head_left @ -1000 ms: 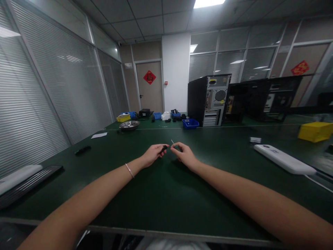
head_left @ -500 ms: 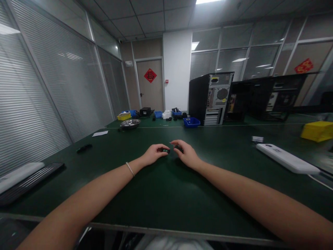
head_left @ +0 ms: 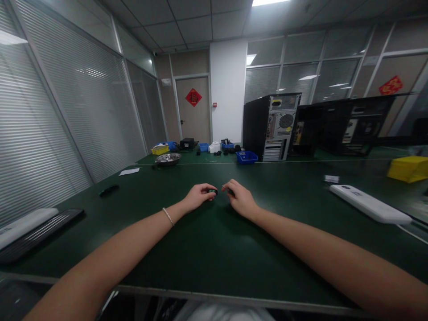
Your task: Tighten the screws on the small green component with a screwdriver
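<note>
We had both hands out over the green counter, in the middle of it, with the fingertips of one facing those of the other across a narrow gap. In our left hand we gripped a small dark piece with a touch of green on it, the fingers closed around it; it was too small for us to tell what it was. We wore a pale bracelet on that wrist. In our right hand we pinched a thin tool with a dark handle, the fingers closed on it and its slim end pointing towards the left hand. The tool and the piece were near each other but apart.

To our left lay a dark slender object, with a sheet of paper beyond it and a slatted black panel closer to us. Farther back we had a round metal dish, a small yellow bin and a blue bin just beside an upright computer tower. On our right lay a long white device, with a yellow box beyond it.
</note>
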The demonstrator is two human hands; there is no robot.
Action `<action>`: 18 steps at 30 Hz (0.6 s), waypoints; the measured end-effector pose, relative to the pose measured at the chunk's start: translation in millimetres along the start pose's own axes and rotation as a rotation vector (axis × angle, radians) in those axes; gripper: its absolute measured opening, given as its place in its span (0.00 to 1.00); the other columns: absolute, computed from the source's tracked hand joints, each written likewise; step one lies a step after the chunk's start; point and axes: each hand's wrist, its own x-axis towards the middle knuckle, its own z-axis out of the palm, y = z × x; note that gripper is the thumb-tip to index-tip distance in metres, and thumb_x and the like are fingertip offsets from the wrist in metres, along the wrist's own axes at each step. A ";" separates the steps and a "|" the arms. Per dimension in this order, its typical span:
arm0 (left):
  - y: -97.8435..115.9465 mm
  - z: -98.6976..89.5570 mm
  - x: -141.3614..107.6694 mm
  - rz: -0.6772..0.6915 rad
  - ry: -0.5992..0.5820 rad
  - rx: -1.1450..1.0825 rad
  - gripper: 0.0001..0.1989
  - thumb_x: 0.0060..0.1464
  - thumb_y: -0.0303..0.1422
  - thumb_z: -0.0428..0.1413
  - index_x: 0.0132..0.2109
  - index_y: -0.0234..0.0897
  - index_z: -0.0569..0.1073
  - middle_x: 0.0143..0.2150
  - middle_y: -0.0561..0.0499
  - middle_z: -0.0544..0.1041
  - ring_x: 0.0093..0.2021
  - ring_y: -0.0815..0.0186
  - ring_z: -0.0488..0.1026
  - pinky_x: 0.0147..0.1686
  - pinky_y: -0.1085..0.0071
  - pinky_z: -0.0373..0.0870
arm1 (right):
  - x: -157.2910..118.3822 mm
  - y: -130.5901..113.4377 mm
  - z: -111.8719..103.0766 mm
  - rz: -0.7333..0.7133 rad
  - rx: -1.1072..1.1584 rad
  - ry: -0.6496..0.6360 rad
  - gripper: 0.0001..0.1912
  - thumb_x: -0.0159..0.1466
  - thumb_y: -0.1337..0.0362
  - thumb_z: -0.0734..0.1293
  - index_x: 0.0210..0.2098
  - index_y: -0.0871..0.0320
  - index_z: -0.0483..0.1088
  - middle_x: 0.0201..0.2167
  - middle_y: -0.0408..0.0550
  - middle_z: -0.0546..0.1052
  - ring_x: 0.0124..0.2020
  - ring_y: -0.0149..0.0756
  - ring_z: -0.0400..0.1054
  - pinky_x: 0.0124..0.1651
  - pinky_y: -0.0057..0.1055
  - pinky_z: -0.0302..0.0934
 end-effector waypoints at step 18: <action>13.4 2.0 -5.8 0.084 -0.034 0.278 0.15 0.49 0.33 0.55 0.45 0.33 0.72 0.40 0.46 0.75 0.38 0.65 0.70 0.39 0.68 0.66 | 2.1 -7.3 -3.2 0.033 -0.202 -0.248 0.17 0.66 0.56 0.51 0.35 0.56 0.68 0.34 0.47 0.73 0.35 0.33 0.66 0.31 0.26 0.51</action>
